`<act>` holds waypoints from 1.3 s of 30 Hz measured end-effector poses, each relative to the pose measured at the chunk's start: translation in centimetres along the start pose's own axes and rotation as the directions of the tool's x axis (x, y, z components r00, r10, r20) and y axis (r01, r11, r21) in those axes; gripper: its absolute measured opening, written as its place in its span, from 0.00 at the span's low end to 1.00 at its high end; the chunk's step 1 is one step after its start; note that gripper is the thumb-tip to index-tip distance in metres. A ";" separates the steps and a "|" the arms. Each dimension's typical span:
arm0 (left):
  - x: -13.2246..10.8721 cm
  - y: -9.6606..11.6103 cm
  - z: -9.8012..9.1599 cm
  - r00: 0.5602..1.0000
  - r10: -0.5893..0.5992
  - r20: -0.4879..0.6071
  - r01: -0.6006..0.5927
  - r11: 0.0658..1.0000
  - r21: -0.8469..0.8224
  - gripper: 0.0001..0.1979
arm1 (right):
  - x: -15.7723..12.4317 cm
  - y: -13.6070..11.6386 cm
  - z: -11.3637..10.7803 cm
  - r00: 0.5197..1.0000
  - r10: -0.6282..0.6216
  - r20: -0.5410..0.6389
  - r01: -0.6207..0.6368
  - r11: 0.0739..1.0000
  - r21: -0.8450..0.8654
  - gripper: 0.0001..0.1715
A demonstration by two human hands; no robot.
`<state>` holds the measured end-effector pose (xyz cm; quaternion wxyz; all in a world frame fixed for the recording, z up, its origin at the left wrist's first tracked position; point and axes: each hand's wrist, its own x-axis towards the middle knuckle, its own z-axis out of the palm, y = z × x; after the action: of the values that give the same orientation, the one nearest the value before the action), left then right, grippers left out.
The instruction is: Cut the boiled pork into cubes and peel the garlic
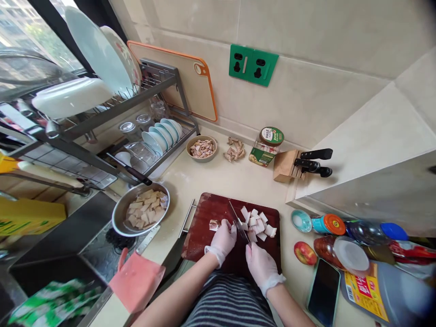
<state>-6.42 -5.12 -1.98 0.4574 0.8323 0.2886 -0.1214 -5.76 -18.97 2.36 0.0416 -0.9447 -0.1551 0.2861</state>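
Note:
Both my hands wear thin white gloves over a dark red cutting board (207,213). My left hand (223,238) is curled, pressing down a strip of pork belly (214,224) at the board's middle. In my right hand (260,265) is the handle of a kitchen knife (237,222), whose blade stands on the board just right of my left fingers. Several cut meat pieces (258,224) lie in a heap to the right of the blade.
A metal pan of sliced meat (143,211) sits left of the board beside the sink. Behind are a bowl of garlic (201,149), ginger (234,150), a jar (267,146) and a knife block (289,165). An apple (305,253), phone (323,290) and bottles (371,281) crowd the right.

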 end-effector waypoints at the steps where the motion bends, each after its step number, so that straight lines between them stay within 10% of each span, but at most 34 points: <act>1: 0.0 0.0 -0.1 1.000 0.003 0.001 -0.003 1.000 0.007 0.06 | 0.3 0.0 -0.1 1.000 -0.002 0.005 0.002 1.000 0.009 0.19; 12: 0.1 1.4 -0.5 0.976 0.218 -0.006 -0.218 0.974 0.055 0.10 | -2.1 3.1 0.0 0.990 0.021 -0.139 0.011 0.974 0.227 0.20; 17: -0.2 3.4 -0.4 0.839 0.504 0.207 -0.507 0.861 -0.039 0.08 | -4.6 6.4 0.0 0.907 0.037 -0.420 0.016 0.992 0.123 0.17; 22: -1.4 6.4 -4.5 0.804 0.585 0.106 -0.590 0.807 0.027 0.11 | -5.4 8.1 -0.1 0.851 -0.027 -0.524 0.148 0.971 0.190 0.12; 29: -0.6 10.4 -6.0 0.483 0.642 0.595 -0.872 0.418 0.257 0.09 | -5.7 9.2 -1.2 0.869 -0.141 -0.474 0.220 0.969 0.114 0.08; 39: 0.6 9.1 -5.1 0.432 0.591 0.681 -0.822 0.569 0.027 0.09 | -6.1 9.5 -2.2 0.916 -0.217 -0.338 0.254 0.965 0.069 0.09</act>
<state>-0.88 -4.45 6.83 0.3711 0.8555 -0.2847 -0.2222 -6.79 -29.88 5.87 0.1534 -0.9495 -0.2426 0.1265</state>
